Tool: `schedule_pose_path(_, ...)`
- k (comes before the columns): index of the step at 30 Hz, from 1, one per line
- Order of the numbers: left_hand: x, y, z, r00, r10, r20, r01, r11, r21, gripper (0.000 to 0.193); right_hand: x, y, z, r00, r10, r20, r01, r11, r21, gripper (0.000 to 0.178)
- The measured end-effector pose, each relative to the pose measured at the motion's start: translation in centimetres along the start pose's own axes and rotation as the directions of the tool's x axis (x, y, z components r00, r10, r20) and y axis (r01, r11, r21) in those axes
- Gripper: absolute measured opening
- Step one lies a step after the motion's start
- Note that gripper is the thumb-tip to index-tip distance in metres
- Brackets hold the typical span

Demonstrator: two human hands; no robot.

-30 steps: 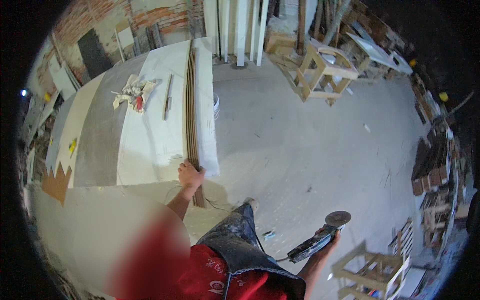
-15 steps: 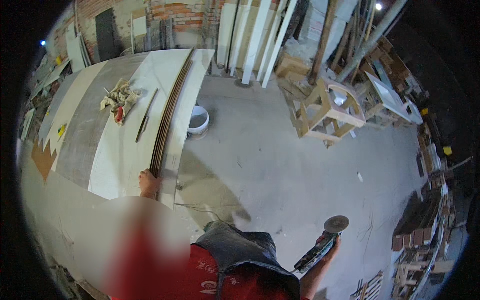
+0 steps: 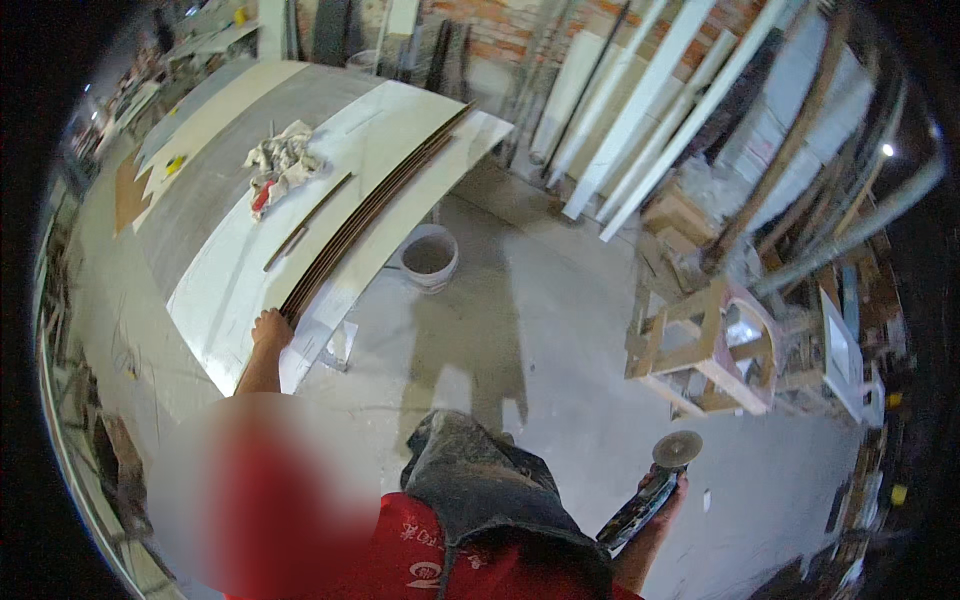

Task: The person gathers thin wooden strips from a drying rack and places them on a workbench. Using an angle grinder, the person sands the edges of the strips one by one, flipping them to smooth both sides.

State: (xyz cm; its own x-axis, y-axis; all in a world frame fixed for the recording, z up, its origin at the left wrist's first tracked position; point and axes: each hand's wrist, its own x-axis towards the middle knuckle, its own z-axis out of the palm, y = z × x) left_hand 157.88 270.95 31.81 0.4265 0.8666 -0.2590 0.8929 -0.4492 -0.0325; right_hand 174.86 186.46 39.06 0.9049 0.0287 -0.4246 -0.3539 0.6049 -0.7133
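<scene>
On the white boards (image 3: 215, 285) of a long bench to my left lies a bundle of thin brown strips (image 3: 365, 215), side by side. My left hand (image 3: 270, 328) grips the near end of this bundle, fingers closed around it. My right hand (image 3: 672, 500) is closed around the body of an angle grinder (image 3: 640, 508), held out low on my right, away from the bench. Its round disc (image 3: 677, 449) points up and away from me. A shorter loose strip (image 3: 310, 220) rests left of the bundle.
A crumpled pale cloth (image 3: 287, 153) and a red-handled item (image 3: 262, 197) lie on the bench. A white bucket (image 3: 430, 258) stands beside it on the floor. Long white planks (image 3: 640, 110) lean at the back wall. A wooden frame (image 3: 715, 345) stands on the right.
The view has turned left, so the bench, bucket and wooden frame appear shifted right. My left hand stays at the strips' near end, and my right hand still holds the angle grinder.
</scene>
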Motion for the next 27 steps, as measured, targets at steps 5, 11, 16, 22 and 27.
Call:
schedule_pose_path(5,1.5,3.0,-0.7,1.000,0.001,0.023,-0.001,1.000,0.013,0.041,12.1,-3.1,6.2,0.995,0.099,0.016,-0.098,0.993,-0.065,0.056)
schedule_pose_path(11,5.2,8.8,-1.0,0.999,-0.019,0.027,0.020,0.998,-0.055,0.036,28.1,-2.4,14.6,0.985,0.163,0.059,-0.146,0.963,-0.228,0.056)
schedule_pose_path(16,6.3,11.6,-3.1,0.996,-0.025,0.085,0.038,0.987,-0.156,0.044,40.4,-1.4,22.3,0.958,0.282,0.054,-0.267,0.944,-0.193,0.051)
schedule_pose_path(22,8.1,17.2,-3.6,0.994,0.001,0.113,0.023,0.978,-0.210,0.058,54.6,-2.2,36.1,0.929,0.365,0.064,-0.313,0.865,-0.392,0.042)
schedule_pose_path(27,10.2,26.6,-7.3,0.996,-0.017,0.091,0.036,0.976,-0.214,0.049,68.7,-2.0,47.7,0.893,0.441,0.092,-0.337,0.789,-0.515,0.047)
